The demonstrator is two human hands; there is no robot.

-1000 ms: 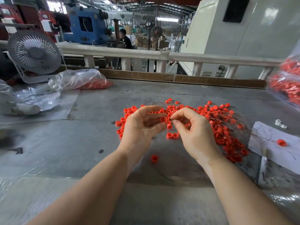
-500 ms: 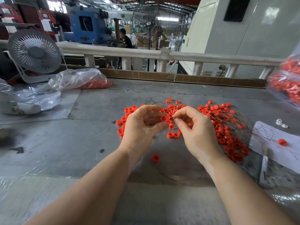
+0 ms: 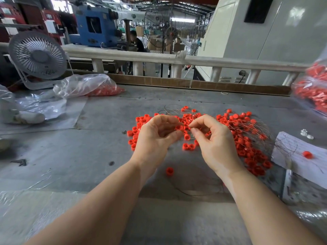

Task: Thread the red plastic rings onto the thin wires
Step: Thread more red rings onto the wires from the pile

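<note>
Here, both hands met over the grey table (image 3: pixel 74 167), just above the near edge of a scattered pile of red rings (image 3: pixel 246 144). The left hand (image 3: pixel 155 138) pinched 1 red ring (image 3: pixel 179 127) between thumb and forefinger, its other fingers curled beneath. The right hand (image 3: pixel 215 145) faced it, thumb and forefinger pressed together on something very fine right beside that ring (presumably a wire end, though it was too thin to make out between the fingertips). Thin wires (image 3: pixel 254 126) fanned out across the right part of the pile, and a loose loop of wire (image 3: pixel 191 193) lay on the table between the forearms. A single ring (image 3: pixel 169 171) sat alone, near the left wrist and apart from the heap. Another lone ring (image 3: pixel 307 154) rested on a white sheet of paper (image 3: pixel 290 147) at the right. A clear plastic bag (image 3: pixel 85 86) holding more red pieces lay at the far left, beside a small white fan (image 3: pixel 37 55), and a second bag of red rings (image 3: pixel 313 91) showed at the right edge.
</note>
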